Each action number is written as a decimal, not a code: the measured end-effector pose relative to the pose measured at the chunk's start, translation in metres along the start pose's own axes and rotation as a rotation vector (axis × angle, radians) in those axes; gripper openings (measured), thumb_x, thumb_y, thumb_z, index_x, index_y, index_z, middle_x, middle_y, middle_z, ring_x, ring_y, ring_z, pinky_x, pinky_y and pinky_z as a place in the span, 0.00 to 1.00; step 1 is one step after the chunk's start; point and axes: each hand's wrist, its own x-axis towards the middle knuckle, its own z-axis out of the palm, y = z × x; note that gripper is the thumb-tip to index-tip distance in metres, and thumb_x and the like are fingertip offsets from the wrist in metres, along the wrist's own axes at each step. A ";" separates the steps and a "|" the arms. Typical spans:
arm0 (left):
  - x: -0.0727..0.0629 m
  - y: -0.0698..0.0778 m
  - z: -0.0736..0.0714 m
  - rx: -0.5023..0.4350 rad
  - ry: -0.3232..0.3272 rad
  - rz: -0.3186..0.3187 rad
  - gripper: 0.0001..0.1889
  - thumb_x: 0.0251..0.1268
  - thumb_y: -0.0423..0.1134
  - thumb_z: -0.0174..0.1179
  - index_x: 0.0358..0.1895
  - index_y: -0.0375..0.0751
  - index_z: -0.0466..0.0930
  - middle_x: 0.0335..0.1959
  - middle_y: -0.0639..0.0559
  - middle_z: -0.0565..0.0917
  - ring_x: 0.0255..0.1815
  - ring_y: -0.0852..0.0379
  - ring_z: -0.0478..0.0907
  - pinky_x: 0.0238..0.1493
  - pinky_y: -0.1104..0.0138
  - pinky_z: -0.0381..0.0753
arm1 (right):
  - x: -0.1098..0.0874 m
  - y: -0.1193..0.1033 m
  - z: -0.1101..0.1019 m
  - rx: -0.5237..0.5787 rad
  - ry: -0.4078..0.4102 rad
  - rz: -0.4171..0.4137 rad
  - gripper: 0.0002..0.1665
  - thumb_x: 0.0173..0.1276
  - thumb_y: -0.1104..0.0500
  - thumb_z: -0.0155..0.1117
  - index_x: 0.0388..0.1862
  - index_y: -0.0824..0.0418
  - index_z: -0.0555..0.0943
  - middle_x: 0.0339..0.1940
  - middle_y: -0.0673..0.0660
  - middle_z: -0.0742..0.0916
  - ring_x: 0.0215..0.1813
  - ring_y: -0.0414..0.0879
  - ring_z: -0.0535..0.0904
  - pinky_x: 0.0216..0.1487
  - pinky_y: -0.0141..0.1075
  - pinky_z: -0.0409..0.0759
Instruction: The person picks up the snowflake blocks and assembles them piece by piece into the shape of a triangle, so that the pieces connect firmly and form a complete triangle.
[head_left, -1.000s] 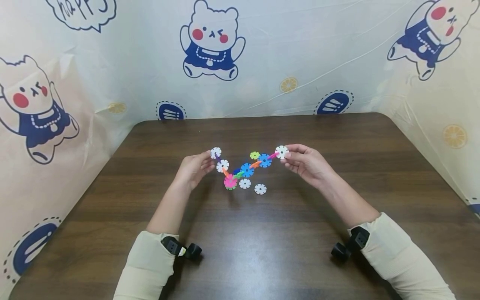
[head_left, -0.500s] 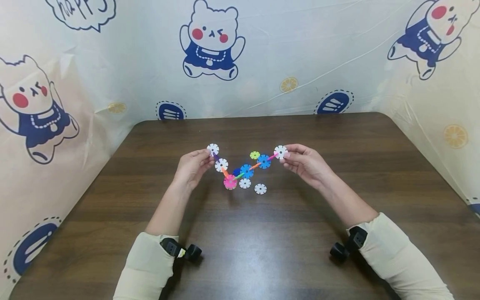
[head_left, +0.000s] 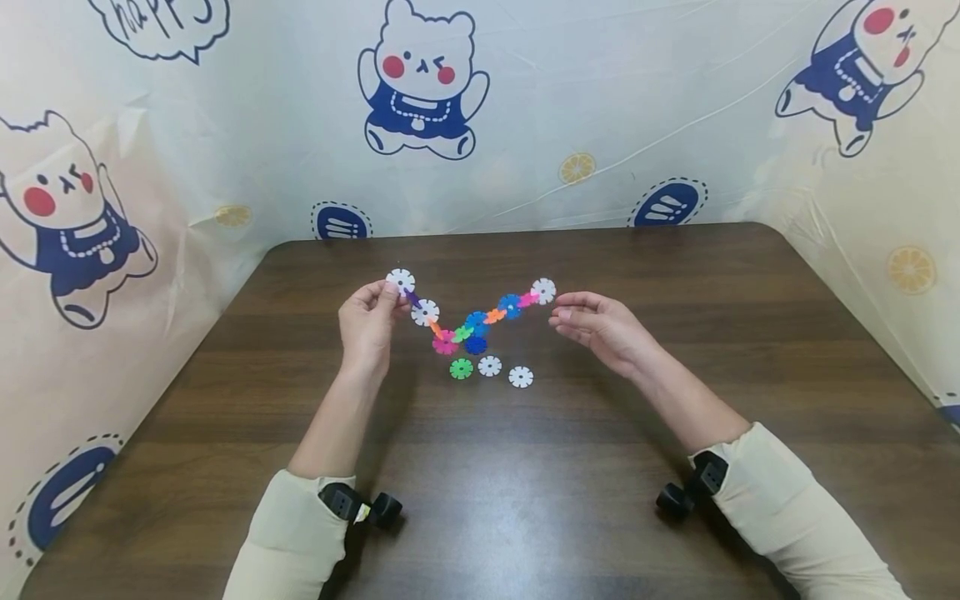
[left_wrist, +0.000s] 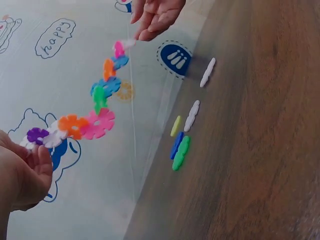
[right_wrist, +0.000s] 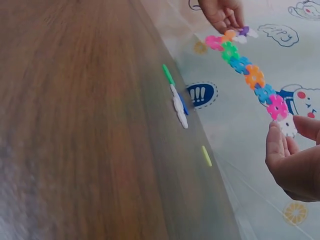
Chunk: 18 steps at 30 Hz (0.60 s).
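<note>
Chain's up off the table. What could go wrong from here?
1. The right hand is at the white end piece, but a firm grip isn't clear; that end may drop.
2. The left hand pinches the opposite end; with the chain bent at the pink piece, a joint might slip there.
3. If it falls, it could scatter the loose green piece and others nearby.

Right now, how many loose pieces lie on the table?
5, in the left wrist view: an upper white piece, a lower white piece, a yellow piece beside it, and a blue piece and green piece below.
</note>
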 end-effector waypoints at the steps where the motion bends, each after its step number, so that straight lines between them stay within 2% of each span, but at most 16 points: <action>1: 0.000 0.000 0.000 -0.005 0.019 0.038 0.06 0.65 0.31 0.54 0.37 0.29 0.75 0.22 0.53 0.77 0.23 0.63 0.77 0.37 0.71 0.79 | 0.000 0.001 0.001 -0.018 -0.005 0.002 0.19 0.67 0.70 0.53 0.56 0.73 0.65 0.43 0.59 0.80 0.45 0.46 0.80 0.51 0.34 0.75; 4: 0.000 0.001 0.001 -0.017 0.089 0.143 0.04 0.64 0.29 0.55 0.35 0.29 0.75 0.21 0.54 0.77 0.23 0.63 0.77 0.36 0.71 0.79 | 0.002 0.005 0.003 -0.125 -0.035 0.000 0.24 0.67 0.70 0.53 0.60 0.76 0.61 0.49 0.65 0.76 0.49 0.50 0.78 0.54 0.37 0.73; 6: 0.000 0.002 0.002 -0.038 0.146 0.202 0.03 0.64 0.28 0.55 0.33 0.31 0.75 0.22 0.53 0.77 0.24 0.62 0.77 0.35 0.71 0.79 | 0.005 0.008 0.005 -0.295 -0.062 -0.018 0.25 0.66 0.68 0.56 0.59 0.76 0.64 0.50 0.67 0.76 0.50 0.52 0.77 0.55 0.38 0.73; 8: 0.000 0.003 0.003 -0.068 0.204 0.241 0.03 0.64 0.28 0.55 0.32 0.31 0.75 0.23 0.52 0.77 0.24 0.61 0.77 0.35 0.70 0.79 | 0.007 0.012 0.007 -0.520 -0.099 -0.044 0.23 0.64 0.66 0.59 0.57 0.74 0.68 0.48 0.66 0.79 0.49 0.53 0.77 0.53 0.40 0.73; 11: 0.000 0.005 0.003 -0.110 0.275 0.280 0.03 0.63 0.28 0.56 0.33 0.30 0.75 0.25 0.49 0.77 0.26 0.59 0.77 0.37 0.70 0.79 | 0.011 0.016 0.012 -0.875 -0.172 -0.093 0.21 0.61 0.64 0.63 0.52 0.70 0.74 0.41 0.60 0.83 0.45 0.50 0.78 0.48 0.39 0.75; 12: -0.001 0.006 0.002 -0.112 0.292 0.285 0.04 0.63 0.29 0.56 0.34 0.29 0.75 0.26 0.49 0.77 0.27 0.58 0.77 0.38 0.69 0.79 | 0.012 0.017 0.014 -0.963 -0.197 -0.107 0.20 0.60 0.64 0.64 0.51 0.69 0.75 0.39 0.58 0.83 0.43 0.49 0.78 0.46 0.39 0.75; 15: -0.001 0.007 0.001 -0.119 0.325 0.299 0.07 0.63 0.30 0.56 0.37 0.26 0.75 0.28 0.48 0.77 0.28 0.57 0.77 0.41 0.68 0.78 | 0.015 0.020 0.021 -1.148 -0.261 -0.129 0.20 0.58 0.63 0.66 0.49 0.68 0.77 0.35 0.54 0.84 0.40 0.45 0.78 0.45 0.38 0.75; 18: -0.001 0.007 0.000 -0.119 0.352 0.300 0.08 0.63 0.30 0.56 0.39 0.26 0.74 0.30 0.48 0.77 0.30 0.57 0.78 0.43 0.67 0.78 | 0.017 0.024 0.027 -1.256 -0.282 -0.129 0.21 0.55 0.62 0.68 0.48 0.67 0.78 0.34 0.53 0.83 0.39 0.44 0.77 0.45 0.37 0.73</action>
